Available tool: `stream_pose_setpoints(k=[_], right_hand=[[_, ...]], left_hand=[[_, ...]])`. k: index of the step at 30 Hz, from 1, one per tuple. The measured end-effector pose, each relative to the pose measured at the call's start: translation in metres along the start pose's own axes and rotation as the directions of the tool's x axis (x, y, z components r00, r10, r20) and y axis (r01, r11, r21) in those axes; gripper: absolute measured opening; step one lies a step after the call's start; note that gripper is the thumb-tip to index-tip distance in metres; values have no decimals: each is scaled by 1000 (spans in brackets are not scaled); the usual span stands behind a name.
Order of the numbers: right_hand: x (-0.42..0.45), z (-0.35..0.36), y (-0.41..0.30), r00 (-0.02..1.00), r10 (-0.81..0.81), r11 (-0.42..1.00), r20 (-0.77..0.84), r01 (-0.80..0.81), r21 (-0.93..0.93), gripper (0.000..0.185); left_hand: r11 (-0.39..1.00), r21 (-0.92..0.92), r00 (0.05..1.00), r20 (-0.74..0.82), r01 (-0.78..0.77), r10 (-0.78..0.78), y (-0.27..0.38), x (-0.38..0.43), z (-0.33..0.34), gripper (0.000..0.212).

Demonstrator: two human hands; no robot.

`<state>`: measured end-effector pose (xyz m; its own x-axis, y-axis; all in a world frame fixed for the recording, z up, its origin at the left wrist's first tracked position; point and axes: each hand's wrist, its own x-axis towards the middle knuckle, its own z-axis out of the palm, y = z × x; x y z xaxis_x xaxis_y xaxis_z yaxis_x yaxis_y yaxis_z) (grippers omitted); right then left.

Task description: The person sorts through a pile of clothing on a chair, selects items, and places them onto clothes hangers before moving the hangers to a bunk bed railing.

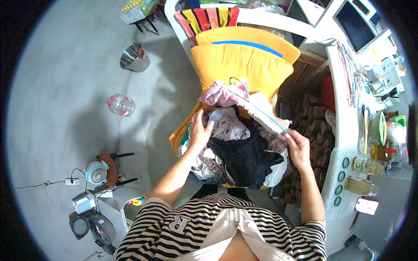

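My right hand (298, 148) grips one end of a blue clothes hanger (268, 115), whose hook points away from me. A pink and white garment (222, 94) hangs along the hanger, its pink part gathered at the far left. My left hand (200, 132) is at the left side of a clothes pile, thumb and fingers apart, and seems to hold nothing. Below both hands, the pile includes a black garment (243, 160) in front and a crumpled pale grey garment (227, 122) behind it. The clothes lie on the seat of a yellow padded chair (241, 62).
A striped towel (209, 19) drapes behind the chair. On the right, a white table (338, 130) bears a bundle of hangers (352, 78) and oil bottles (361, 186). To the left stand a metal bucket (135, 58), a plastic bottle (121, 105) and a stool (108, 169) with cords nearby.
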<state>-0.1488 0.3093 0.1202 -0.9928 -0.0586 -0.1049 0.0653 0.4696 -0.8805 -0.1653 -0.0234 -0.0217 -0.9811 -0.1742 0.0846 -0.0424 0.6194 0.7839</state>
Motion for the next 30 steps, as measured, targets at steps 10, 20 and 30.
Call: stream_pose_setpoints(k=[10,20,30], right_hand=[[-76,-78,-86,978,-5,969,-207,56,239,16],[-47,-7,-13,863,-54,980,-502,-50,-191,20],[-44,-9,93,854,133,991,-502,-100,91,23]], left_hand=[[981,-110,979,112,-157,169,140,120,-69,23],[688,-686,749,322,-237,579,283,7,-95,30],[528,-741,910,-345,-414,228,324,10,-252,18]])
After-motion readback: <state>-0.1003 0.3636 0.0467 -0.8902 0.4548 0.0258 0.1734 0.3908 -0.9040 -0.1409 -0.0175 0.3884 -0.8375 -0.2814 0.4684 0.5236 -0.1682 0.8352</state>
